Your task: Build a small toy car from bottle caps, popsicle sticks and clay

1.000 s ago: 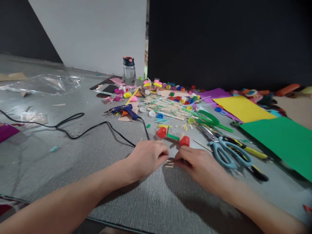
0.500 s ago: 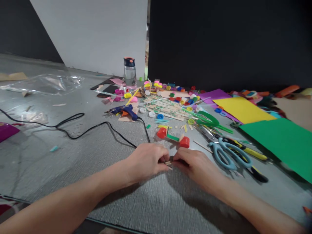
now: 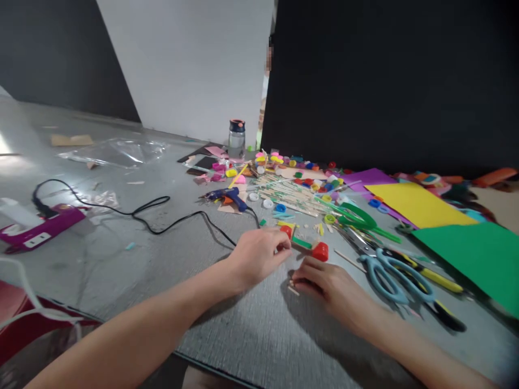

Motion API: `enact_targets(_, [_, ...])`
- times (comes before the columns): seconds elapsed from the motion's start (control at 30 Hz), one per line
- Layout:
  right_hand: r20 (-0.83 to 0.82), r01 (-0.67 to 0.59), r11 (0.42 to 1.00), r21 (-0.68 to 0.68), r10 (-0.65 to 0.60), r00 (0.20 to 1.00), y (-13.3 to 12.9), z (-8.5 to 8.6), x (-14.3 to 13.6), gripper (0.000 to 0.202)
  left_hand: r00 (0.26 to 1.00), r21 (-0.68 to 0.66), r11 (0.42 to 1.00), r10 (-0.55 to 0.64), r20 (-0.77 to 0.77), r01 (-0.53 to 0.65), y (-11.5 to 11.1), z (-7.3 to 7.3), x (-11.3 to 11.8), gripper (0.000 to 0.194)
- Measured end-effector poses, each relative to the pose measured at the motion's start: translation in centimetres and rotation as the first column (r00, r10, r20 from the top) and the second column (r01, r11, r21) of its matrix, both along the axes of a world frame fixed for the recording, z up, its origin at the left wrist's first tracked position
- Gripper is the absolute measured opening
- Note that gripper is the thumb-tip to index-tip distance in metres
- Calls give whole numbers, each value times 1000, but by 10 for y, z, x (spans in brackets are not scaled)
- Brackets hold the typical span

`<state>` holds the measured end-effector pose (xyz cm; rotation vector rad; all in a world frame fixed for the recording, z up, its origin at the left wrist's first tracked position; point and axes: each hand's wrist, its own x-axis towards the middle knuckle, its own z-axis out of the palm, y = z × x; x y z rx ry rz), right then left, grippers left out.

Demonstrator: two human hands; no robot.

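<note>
My right hand (image 3: 324, 281) is low on the grey table with its fingers closed round small cut pieces of wooden stick (image 3: 293, 290), whose ends poke out beside the fingertips. My left hand (image 3: 257, 254) is up and to the left, fingers curled and tips together; anything in them is hidden. Just beyond both hands lies a small piece with a green strip (image 3: 302, 243) between red bottle caps (image 3: 320, 251). One of its red caps is partly behind my left hand.
To the right lie blue-handled scissors (image 3: 389, 275), yellow-black pliers (image 3: 440, 278) and green sheets (image 3: 470, 259). A glue gun (image 3: 231, 195) with its cord, a pile of wooden sticks (image 3: 284, 192) and a water bottle (image 3: 237, 140) are farther back. A purple power strip (image 3: 48, 229) lies left.
My left hand has come away from the stick pieces, up toward the red-capped piece. My right hand keeps hold of the sticks. The view has swung left, showing the power strip.
</note>
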<state>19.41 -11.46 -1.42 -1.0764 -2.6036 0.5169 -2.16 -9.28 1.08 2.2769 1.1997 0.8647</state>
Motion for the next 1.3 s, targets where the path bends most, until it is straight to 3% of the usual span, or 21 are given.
enact_targets(0.17, [70,-33,999,32,31,997,5,4,2,19,986,43,997,51,159,-58,10,-3,-5,10])
enact_targets(0.3, [-8,-17,986,164,18,1000,17,30,-8,25,900,106,979,113,420,-172,12,7,-7,15])
enact_targets(0.47, [57,120,973,198,-134,989,55,67,-73,19,671,108,938,151,726,-328,22,35,-25,20])
enact_targets(0.53, [94,161,967,195,-182,979,80,70,-108,13,574,99,917,154,805,-386,29,45,-37,21])
enact_targets(0.63, [142,231,958,171,-257,956,117,63,-155,24,468,139,876,108,877,-462,35,49,-53,20])
enact_targets(0.77, [172,289,953,89,-300,938,145,48,-193,30,513,242,801,93,853,-547,38,28,-68,17])
enact_targets(0.87, [141,319,948,13,-317,938,153,44,-201,31,568,295,778,95,818,-555,39,12,-74,16])
enact_targets(0.93, [84,343,939,-39,-339,937,156,45,-200,29,608,342,762,86,789,-550,37,10,-76,16])
enact_targets(1.07, [-108,384,914,-133,-398,911,155,55,-181,27,681,470,705,25,732,-531,25,20,-73,15])
enact_targets(1.2, [-369,428,892,-145,-450,813,133,71,-139,28,719,591,629,-74,691,-504,7,28,-64,18])
enact_targets(1.27, [-492,474,873,-116,-465,736,113,79,-114,29,722,573,682,-93,685,-455,-1,25,-55,19])
enact_targets(1.3, [-544,501,860,-100,-469,696,102,82,-102,24,726,526,748,-86,682,-405,-4,21,-49,18])
